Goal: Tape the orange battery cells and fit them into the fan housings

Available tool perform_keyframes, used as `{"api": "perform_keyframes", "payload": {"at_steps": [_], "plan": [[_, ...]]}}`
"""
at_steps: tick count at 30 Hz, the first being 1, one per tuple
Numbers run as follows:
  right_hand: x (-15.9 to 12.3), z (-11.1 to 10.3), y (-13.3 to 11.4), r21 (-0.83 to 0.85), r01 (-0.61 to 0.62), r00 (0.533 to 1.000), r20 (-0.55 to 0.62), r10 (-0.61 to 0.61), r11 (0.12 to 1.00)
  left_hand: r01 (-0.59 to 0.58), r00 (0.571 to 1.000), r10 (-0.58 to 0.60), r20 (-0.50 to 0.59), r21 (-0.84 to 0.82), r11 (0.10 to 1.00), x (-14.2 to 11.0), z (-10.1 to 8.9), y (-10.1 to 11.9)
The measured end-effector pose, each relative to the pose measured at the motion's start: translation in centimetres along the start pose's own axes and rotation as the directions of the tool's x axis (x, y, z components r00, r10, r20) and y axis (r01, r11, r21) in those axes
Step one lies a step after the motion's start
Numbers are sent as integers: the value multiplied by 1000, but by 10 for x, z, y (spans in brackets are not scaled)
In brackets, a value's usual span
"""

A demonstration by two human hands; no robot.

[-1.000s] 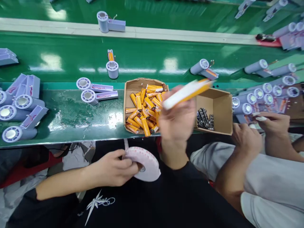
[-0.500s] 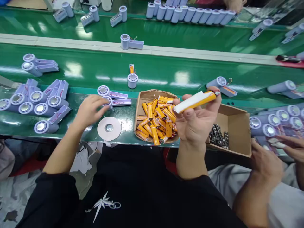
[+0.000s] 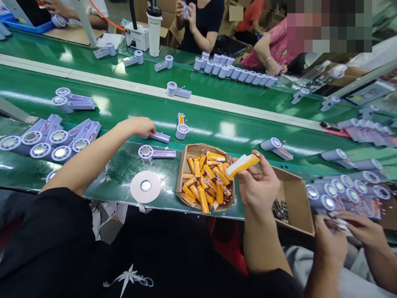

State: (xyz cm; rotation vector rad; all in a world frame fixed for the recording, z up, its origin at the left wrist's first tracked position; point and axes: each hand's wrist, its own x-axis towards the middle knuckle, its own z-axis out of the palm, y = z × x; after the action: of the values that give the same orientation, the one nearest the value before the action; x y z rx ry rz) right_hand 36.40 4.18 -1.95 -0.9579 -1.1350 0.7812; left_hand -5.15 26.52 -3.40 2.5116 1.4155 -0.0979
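Observation:
In my right hand [image 3: 259, 182] an orange cylindrical battery [image 3: 243, 166] is pinched between thumb and fingers, with a white strip along its side. The hand is just right of a cardboard box [image 3: 179, 182] full of similar orange batteries [image 3: 198, 182]. My left hand [image 3: 143, 126] reaches to the belt's near edge, its fingers closed over the round end of a lilac plastic housing; only the hollow handle [image 3: 161, 137] shows. Below it lies another lilac housing [image 3: 145, 153], wires in its handle. A roll of white tape [image 3: 136, 186] lies flat on the bench.
More lilac housings [image 3: 61, 153] cluster at left. On the green belt [image 3: 124, 109] lie several housings. A second cardboard box [image 3: 302, 207] at right holds small dark parts. Beside it, a co-worker's hands [image 3: 335, 236] handle a small piece. Other people work across the belt.
My left hand has moved forward over the farther housing and closed on it. My right hand still holds the battery, now lower in view. The camera has tilted up, showing people opposite.

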Motion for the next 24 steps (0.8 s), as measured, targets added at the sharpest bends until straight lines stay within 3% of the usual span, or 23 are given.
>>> {"api": "perform_keyframes", "payload": {"at_steps": [3,6,8,10,13,15,18,21,24], "plan": [[39,31,10,-65,81,997,5,-81,995,11,1000,-11,-20,-5,1000,14,-6,-10],[88,79,32,-91,114,976,195,-95,989,50,995,-60,-77,-124,991,19,-5,-10],[116,114,51,-129,104,919,392,-46,986,82,986,-104,-133,-163,983,20,1,-7],[138,146,72,-219,117,826,563,28,969,113,970,-147,-194,-179,977,21,11,-3],[155,182,101,-437,258,708,692,139,861,136,950,-187,-249,-209,968,24,25,2],[159,195,114,-531,354,675,715,183,770,144,945,-202,-257,-230,963,28,30,3],[161,202,123,-566,421,652,732,197,709,157,940,-226,-255,-263,952,32,33,3],[159,201,121,-583,489,622,754,209,648,174,936,-251,-246,-296,939,36,34,4],[154,198,113,-581,574,562,792,239,578,192,931,-278,-236,-331,924,38,35,7]]}}
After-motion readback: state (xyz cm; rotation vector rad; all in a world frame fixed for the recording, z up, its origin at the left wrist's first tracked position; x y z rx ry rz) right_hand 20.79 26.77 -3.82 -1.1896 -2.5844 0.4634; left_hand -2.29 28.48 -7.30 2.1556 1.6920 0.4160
